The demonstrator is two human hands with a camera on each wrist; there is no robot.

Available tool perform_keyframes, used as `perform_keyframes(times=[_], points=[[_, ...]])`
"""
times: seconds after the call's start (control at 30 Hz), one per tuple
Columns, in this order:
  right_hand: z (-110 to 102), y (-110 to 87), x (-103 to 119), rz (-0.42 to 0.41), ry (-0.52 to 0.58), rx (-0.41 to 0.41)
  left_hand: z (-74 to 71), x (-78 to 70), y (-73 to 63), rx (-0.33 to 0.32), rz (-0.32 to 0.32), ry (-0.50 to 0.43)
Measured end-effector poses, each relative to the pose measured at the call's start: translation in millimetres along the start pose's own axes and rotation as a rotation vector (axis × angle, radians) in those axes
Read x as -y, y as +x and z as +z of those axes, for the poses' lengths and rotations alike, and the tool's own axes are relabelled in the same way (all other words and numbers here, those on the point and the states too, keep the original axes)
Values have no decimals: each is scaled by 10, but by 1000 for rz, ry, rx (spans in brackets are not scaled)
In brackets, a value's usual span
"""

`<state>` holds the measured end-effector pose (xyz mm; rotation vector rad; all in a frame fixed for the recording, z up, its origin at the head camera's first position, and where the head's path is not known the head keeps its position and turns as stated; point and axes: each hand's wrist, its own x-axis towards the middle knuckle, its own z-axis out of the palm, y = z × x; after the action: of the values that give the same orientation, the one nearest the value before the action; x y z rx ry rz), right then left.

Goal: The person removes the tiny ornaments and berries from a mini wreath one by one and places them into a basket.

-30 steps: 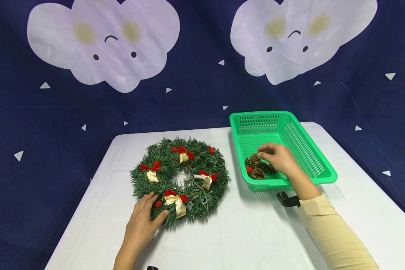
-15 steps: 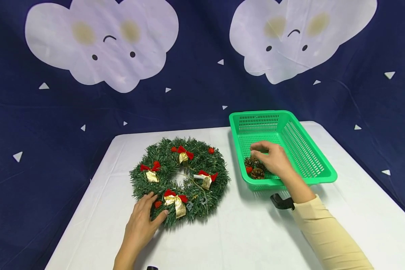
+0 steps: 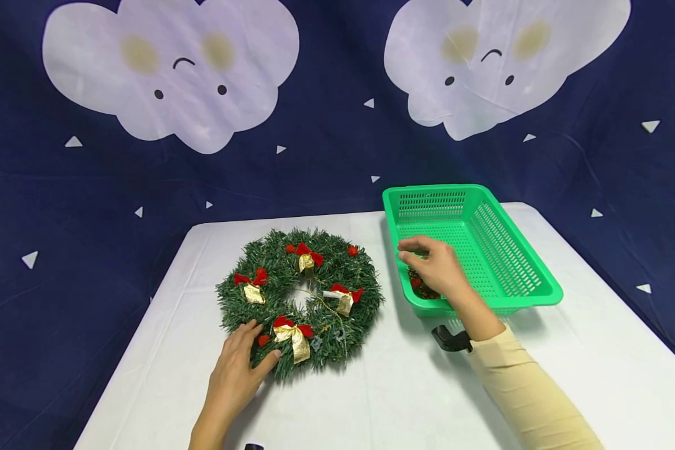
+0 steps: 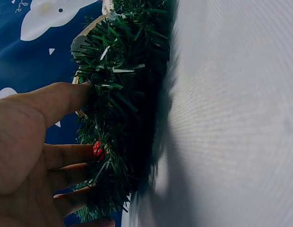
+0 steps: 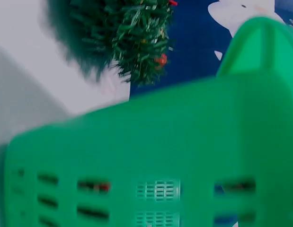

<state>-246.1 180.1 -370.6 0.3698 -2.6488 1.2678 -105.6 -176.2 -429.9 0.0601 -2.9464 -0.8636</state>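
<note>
A green wreath (image 3: 365,300) lies on the white-covered table, trimmed with red-and-gold bows (image 3: 292,337) and red berries (image 3: 352,250). My left hand (image 3: 236,369) rests at its near left edge, fingers extended; in the left wrist view its fingertips touch the greenery (image 4: 122,104) beside a red berry (image 4: 99,150). My right hand (image 3: 439,269) is above the left rim of the green basket (image 3: 506,256), thumb and fingers bent toward each other. Whether something small is between those fingertips cannot be made out. Brown pine cones (image 3: 427,292) and a red berry show partly beneath that hand.
The green basket wall (image 5: 137,142) fills most of the right wrist view, hiding the right hand there. A black wrist mount (image 3: 450,339) sticks out under the right forearm. Behind the table hangs a dark blue cloth (image 3: 337,156) with white clouds.
My right hand has moved left, from over the pine cones to the basket's left rim, and now covers more of the cones. My left hand and the wreath have stayed in place.
</note>
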Motion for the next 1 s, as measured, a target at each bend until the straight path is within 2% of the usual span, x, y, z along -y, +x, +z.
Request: perform_keyframes(times=[0.2, 0.73, 1.0], points=[[94, 54, 78, -13, 12, -12, 10, 3, 0, 5, -7, 1], [343, 115, 267, 27, 2, -11, -1, 5, -1, 11, -13, -10], [404, 127, 337, 20, 1, -26, 6, 11, -4, -9, 4, -6]])
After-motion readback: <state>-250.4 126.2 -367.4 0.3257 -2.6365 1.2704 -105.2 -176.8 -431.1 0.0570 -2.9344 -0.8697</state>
